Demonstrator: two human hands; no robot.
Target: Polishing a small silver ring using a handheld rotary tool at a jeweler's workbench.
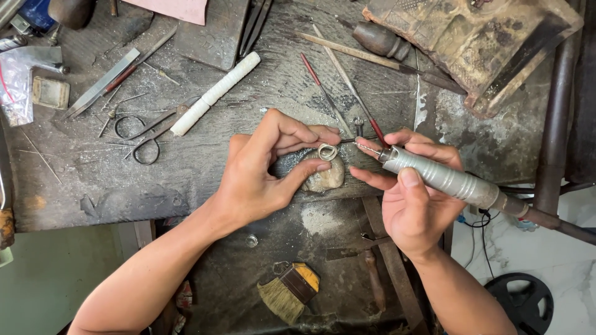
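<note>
Silver ring (pixel 327 151), small, light and likely slippery, sits pinched by its rim in the left hand (pixel 261 170) over the bench peg (pixel 324 177). Right hand (pixel 413 198) is closed around the rotary tool (pixel 447 180), its bit just beside the ring.

Silver ring (pixel 327 151), grey ribbed handpiece (pixel 447 180), white file handle (pixel 215 93).
</note>
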